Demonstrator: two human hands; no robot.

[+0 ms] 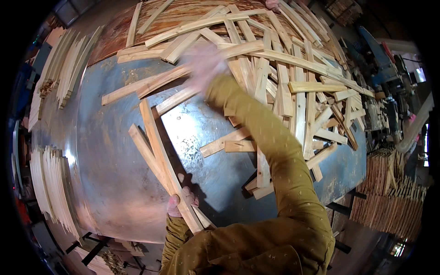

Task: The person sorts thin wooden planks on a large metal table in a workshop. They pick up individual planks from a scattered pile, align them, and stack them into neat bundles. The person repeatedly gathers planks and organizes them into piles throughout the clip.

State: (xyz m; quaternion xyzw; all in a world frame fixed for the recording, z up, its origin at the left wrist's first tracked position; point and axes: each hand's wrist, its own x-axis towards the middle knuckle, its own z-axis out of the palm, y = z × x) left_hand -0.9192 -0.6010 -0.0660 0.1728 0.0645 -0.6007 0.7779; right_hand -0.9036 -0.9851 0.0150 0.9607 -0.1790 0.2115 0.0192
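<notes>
Two pale wooden strips [166, 158] cross in my left hand [173, 207], which grips them near their lower ends. Their far ends spread apart over the metal tabletop. My right arm is stretched forward across the table, and my right hand [204, 68] is smeared by motion at the near left side of a jumbled wood pile [293, 82]. Its fingers cannot be made out. Close by that hand lies a loose wooden strip [158, 83] pointing left; whether the hand touches it I cannot tell.
The worn metal table [110, 156] has a reddish-brown board [114, 39] along its far side. Bundles of strips stand at the left, one upper bundle [75, 59] and one lower bundle [54, 188]. A tall wood stack [387, 197] sits at the right, near machinery [380, 59].
</notes>
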